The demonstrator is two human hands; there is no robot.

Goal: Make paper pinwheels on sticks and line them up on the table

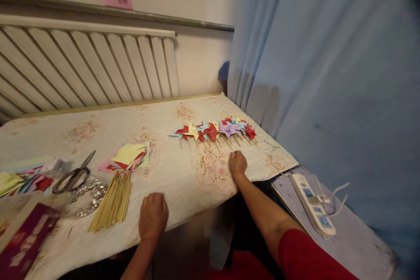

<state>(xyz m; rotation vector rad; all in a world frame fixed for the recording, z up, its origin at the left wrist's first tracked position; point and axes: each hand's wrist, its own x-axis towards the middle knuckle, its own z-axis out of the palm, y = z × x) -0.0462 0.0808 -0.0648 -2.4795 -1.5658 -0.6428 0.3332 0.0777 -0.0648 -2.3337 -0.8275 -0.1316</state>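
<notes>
Resting near the table's front edge, my left hand [153,215] is curled closed, with nothing showing in it. To its left lies a bundle of thin bamboo sticks [113,203]. My right hand [238,163] is closed in a loose fist on the tablecloth, and nothing sticks out of it. Just beyond it, a row of paper pinwheels [215,131] in red, yellow, blue and purple lies flat, their sticks pointing toward me. A stack of coloured paper pieces [129,156] sits at the top end of the bamboo bundle.
At left are black-handled scissors [76,176], a round tray of silvery pins [88,197], more coloured paper [41,182] and a purple box [28,240]. A power strip [311,205] lies on a lower surface at right, beside a blue curtain [328,74]. A radiator [88,65] stands behind the table.
</notes>
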